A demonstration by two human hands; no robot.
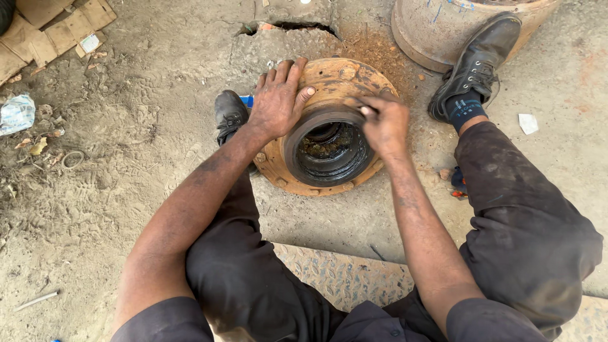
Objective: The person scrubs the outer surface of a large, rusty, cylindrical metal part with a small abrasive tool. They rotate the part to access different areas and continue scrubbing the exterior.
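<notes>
Here, left hand (277,101) lies flat w/ fingers spread on rusty wheel hub (326,130). Right hand (383,123) is pinched shut at hub's rim; can't tell on what.

hub (335,82) between shoes | left hand (277,101) on rim | drum (437,28) behind

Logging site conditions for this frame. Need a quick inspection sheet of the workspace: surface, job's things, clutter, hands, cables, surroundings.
Surface: dirt ground, dusty, cracked slab near the top; patterned metal plate under the seated person.
Job's things: rusty wheel hub lying flat, dark greasy bore facing up.
Clutter: crumpled plastic wrapper, cardboard pieces, small ring, thin stick, paper scrap.
Hands: left hand flat on the hub rim; right hand at the bore edge, fingers pinched; what it holds cannot be told.
Cables: nothing seen.
Surroundings: large rusty drum at top right; black shoes either side of the hub.
</notes>
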